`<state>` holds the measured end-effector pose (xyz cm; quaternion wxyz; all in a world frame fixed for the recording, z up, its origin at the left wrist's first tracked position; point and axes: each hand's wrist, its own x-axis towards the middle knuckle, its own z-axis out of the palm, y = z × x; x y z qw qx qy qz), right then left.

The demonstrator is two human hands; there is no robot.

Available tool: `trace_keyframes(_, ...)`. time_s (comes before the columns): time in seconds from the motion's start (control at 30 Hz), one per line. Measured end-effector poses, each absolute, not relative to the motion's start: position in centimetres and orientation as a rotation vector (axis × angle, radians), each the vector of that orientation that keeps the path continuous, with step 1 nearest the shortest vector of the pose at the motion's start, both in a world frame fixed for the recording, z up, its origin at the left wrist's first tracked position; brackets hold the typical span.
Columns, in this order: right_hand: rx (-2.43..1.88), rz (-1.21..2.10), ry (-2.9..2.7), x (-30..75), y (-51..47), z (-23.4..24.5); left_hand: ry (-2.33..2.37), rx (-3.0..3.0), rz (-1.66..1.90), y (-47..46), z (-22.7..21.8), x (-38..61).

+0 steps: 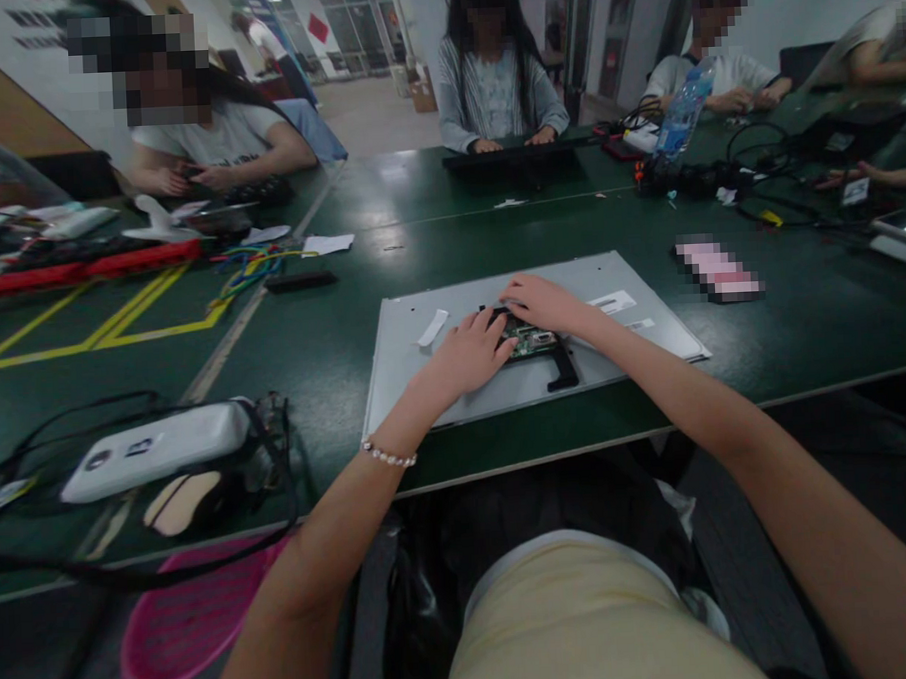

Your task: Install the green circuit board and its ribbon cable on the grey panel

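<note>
A grey metal panel lies flat on the green table in front of me. A small green circuit board sits near its middle, with a black bracket beside it. My left hand rests on the panel, fingers curled against the board's left edge. My right hand lies over the board's far side, fingers bent down onto it. Both hands press on the board; neither lifts anything.
A white device with black cables lies at the left, a pink fan below it. Coloured wires, a red strip and a water bottle are farther off. Several other people sit around the table.
</note>
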<state>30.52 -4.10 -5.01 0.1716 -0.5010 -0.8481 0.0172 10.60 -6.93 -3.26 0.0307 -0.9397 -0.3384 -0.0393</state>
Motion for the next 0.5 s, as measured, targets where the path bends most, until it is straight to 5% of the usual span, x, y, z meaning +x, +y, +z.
trace_keyframes(0.5,-1.387,0.094,-2.365,30.41,-4.30,-4.91,-0.999,-2.882,-0.110,-6.82,-3.26,10.42)
